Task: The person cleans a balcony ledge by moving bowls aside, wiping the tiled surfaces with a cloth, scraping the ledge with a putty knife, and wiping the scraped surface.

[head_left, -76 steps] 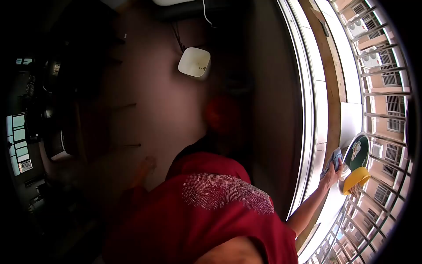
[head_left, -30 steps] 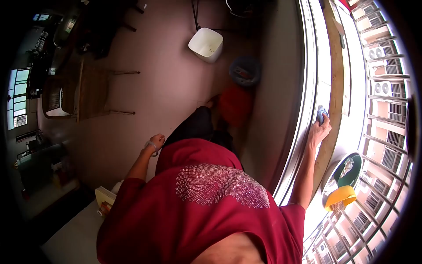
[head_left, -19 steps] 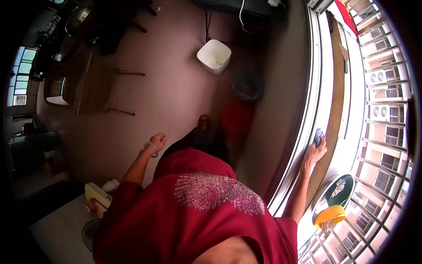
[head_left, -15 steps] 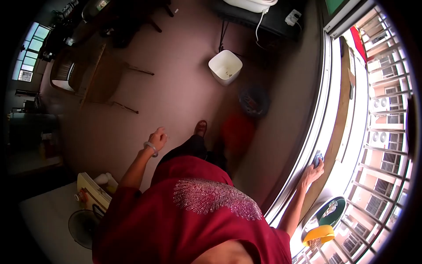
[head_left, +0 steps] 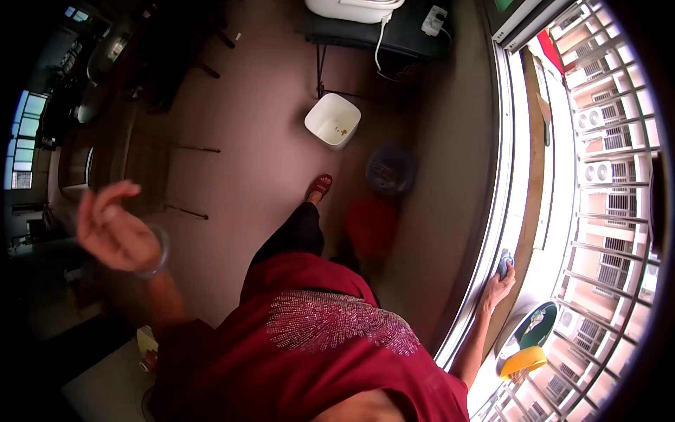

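Observation:
My right hand (head_left: 498, 288) grips a small bluish cloth (head_left: 505, 263), pressed to the white window frame (head_left: 485, 281) beside the sill. A wooden strip (head_left: 532, 190) runs along the sill near that hand. Raised in the air on the left side is my left hand (head_left: 118, 231), a bracelet (head_left: 161, 252) at its wrist. Its fingers are apart and hold nothing. Behind my right forearm, a round container with a green inside (head_left: 541, 327) stands on the sill, a yellow band-shaped thing (head_left: 524, 362) at its edge.
A white bin (head_left: 332, 121) with small scraps inside stands on the floor ahead. Close to the wall are a bluish basin (head_left: 391, 169) and a red object (head_left: 373, 226). A black table (head_left: 351, 32) carries a white appliance (head_left: 355, 8). Metal bars (head_left: 612, 218) close off the window's outside.
My left hand has swung up and outward to the left, its fingers spreading. The right hand stays on the cloth at the frame. My view has shifted, and my foot shows farther forward.

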`<state>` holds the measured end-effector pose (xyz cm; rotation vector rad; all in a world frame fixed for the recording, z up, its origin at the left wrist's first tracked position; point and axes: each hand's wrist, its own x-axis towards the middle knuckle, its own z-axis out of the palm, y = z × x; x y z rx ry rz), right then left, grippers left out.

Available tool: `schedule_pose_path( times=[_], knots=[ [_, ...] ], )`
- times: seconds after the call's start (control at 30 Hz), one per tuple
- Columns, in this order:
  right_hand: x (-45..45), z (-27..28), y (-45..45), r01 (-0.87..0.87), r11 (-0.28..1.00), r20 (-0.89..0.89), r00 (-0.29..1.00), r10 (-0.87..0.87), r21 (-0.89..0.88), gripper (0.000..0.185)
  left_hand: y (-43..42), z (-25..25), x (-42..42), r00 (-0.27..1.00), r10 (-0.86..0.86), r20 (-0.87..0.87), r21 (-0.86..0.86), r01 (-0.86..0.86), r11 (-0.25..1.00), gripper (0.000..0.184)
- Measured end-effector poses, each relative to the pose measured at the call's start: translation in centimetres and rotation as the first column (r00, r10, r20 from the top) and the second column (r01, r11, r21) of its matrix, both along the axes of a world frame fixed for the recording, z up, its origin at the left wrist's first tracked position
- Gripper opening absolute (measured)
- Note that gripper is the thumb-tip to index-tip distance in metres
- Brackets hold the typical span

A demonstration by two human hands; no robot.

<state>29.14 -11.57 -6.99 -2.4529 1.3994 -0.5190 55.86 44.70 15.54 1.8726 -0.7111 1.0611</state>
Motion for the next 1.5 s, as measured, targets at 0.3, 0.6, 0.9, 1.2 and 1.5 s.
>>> schedule_pose_path(
  times=[0.3, 0.6, 0.9, 1.2, 1.5],
  knots=[
    [1.4, 1.7, 2.3, 0.287, 0.958, -0.121, 0.95, -0.288, -0.028, 0.034, 2.4, -21.1, 17.7, 0.509, 0.384, -0.77, 0.615, 0.436, 0.656, 0.042],
    [1.6, -0.2, 2.7, 0.573, 0.8, -0.112, 0.796, -0.595, -0.175, 0.032, 0.9, -23.0, 28.9, 0.434, 0.44, -0.786, 0.616, 0.614, 0.494, 0.042],
    [2.9, 0.1, 3.8, 0.653, 0.745, 0.025, 0.754, -0.657, -0.134, 0.033, -4.8, -23.1, 35.6, 0.505, 0.303, -0.808, 0.581, 0.768, 0.269, 0.039],
    [3.8, 0.8, 4.2, 0.673, 0.733, 0.045, 0.739, -0.673, -0.101, 0.032, -17.8, -20.6, 35.4, 0.555, 0.019, -0.832, 0.536, 0.794, 0.286, 0.035],
    [4.0, 1.8, 4.1, 0.611, 0.787, 0.107, 0.791, -0.602, -0.088, 0.035, -40.6, -18.1, 30.6, 0.371, -0.482, -0.794, 0.227, 0.916, 0.331, 0.032]
  ],
)
